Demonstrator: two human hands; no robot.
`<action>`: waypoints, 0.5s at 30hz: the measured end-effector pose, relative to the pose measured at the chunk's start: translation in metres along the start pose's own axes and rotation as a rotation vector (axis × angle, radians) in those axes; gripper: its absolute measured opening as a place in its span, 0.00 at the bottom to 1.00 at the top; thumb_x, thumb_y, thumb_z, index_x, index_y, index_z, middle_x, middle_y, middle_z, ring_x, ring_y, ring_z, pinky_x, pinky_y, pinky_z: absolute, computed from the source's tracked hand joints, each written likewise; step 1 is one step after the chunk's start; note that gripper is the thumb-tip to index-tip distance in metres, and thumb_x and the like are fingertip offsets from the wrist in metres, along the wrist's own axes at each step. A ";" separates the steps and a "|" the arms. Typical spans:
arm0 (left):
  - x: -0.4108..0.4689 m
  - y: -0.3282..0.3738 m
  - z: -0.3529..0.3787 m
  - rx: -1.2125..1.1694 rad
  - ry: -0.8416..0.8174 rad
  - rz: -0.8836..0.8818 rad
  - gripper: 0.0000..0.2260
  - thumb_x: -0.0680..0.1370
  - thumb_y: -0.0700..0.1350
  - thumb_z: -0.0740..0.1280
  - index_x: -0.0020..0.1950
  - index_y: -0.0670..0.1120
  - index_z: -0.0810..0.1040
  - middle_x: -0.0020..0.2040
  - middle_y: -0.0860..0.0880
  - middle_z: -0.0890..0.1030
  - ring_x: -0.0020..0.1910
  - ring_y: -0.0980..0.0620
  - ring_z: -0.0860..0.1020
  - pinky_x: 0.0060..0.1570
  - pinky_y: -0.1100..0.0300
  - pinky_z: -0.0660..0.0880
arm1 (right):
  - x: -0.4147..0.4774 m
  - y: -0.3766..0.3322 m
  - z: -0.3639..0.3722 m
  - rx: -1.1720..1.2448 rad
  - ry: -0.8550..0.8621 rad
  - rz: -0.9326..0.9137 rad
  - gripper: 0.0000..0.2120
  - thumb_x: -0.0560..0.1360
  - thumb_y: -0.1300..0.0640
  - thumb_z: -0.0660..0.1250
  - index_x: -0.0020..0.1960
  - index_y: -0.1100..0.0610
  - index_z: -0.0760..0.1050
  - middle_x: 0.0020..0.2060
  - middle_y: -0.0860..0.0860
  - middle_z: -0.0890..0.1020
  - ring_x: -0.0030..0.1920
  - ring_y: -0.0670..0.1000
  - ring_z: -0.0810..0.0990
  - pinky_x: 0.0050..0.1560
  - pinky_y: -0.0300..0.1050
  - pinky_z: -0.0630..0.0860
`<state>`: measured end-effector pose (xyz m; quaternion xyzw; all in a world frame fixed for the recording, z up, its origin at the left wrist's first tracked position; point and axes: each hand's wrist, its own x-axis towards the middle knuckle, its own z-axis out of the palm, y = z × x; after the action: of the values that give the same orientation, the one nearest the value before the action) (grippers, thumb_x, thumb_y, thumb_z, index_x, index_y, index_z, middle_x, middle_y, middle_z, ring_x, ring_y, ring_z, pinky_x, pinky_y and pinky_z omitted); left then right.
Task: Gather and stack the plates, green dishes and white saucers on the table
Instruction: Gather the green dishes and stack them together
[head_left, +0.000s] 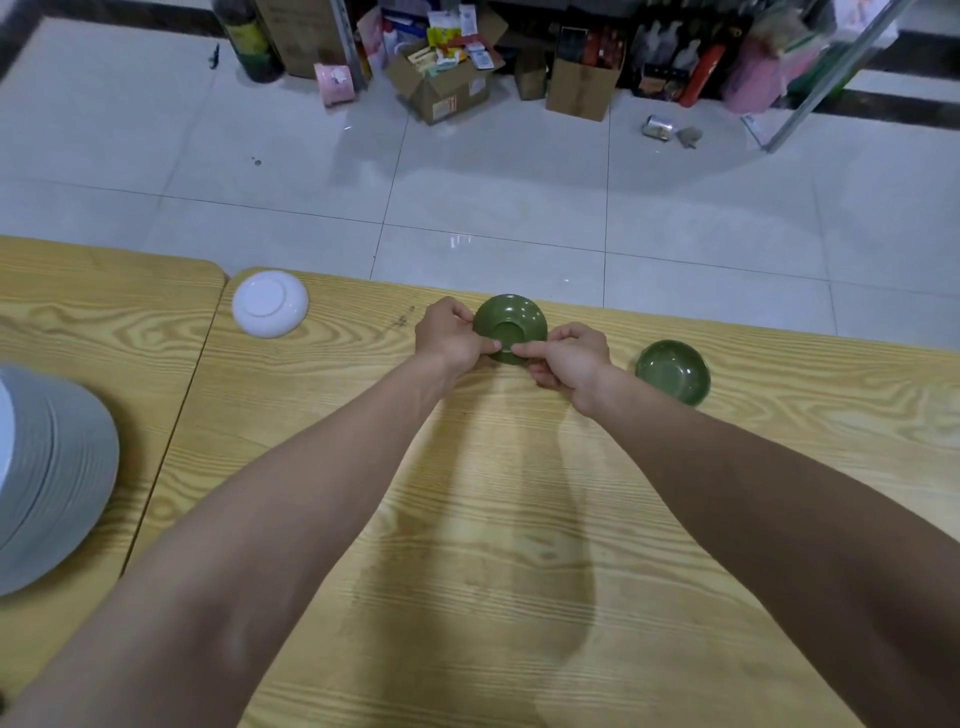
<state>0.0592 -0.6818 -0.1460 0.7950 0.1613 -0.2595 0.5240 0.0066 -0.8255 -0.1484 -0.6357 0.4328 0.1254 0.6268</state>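
Reaching out to the far middle of the table with both hands. Pinching one green dish from either side: left hand at its left edge, right hand at its near right edge, thumbs almost meeting over the near side, other fingers curled under. Taken two-handed probably for turning over, as it seems to lie bottom-up. Near on the right, apart from both hands, a second green dish, mouth up, likely the base for stacking. Further left along the far edge, a white saucer, overturned with foot ring showing, untouched. At the near left, a tall stack of plates, already gathered, partly out of view.
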 end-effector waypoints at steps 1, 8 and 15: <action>-0.004 -0.003 -0.002 0.003 -0.006 0.036 0.19 0.67 0.32 0.78 0.47 0.46 0.73 0.48 0.43 0.83 0.49 0.45 0.83 0.49 0.52 0.81 | -0.005 0.003 -0.003 -0.040 0.009 -0.038 0.23 0.61 0.64 0.83 0.41 0.54 0.69 0.34 0.55 0.82 0.26 0.49 0.77 0.30 0.41 0.76; -0.026 -0.036 -0.007 -0.136 -0.069 0.094 0.11 0.76 0.30 0.66 0.49 0.45 0.81 0.54 0.40 0.82 0.55 0.42 0.82 0.56 0.46 0.80 | -0.039 0.036 -0.013 -0.149 0.011 -0.179 0.15 0.62 0.68 0.80 0.42 0.57 0.78 0.38 0.59 0.85 0.30 0.52 0.81 0.34 0.43 0.79; -0.046 -0.068 -0.005 0.061 -0.099 0.168 0.15 0.79 0.34 0.67 0.65 0.41 0.79 0.60 0.45 0.82 0.55 0.55 0.79 0.60 0.63 0.74 | -0.052 0.066 -0.012 -0.113 0.087 -0.132 0.14 0.70 0.68 0.66 0.53 0.57 0.82 0.43 0.54 0.86 0.32 0.48 0.85 0.34 0.35 0.79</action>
<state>-0.0125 -0.6491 -0.1685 0.8076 0.0601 -0.2586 0.5266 -0.0754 -0.8049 -0.1550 -0.7020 0.4091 0.0805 0.5774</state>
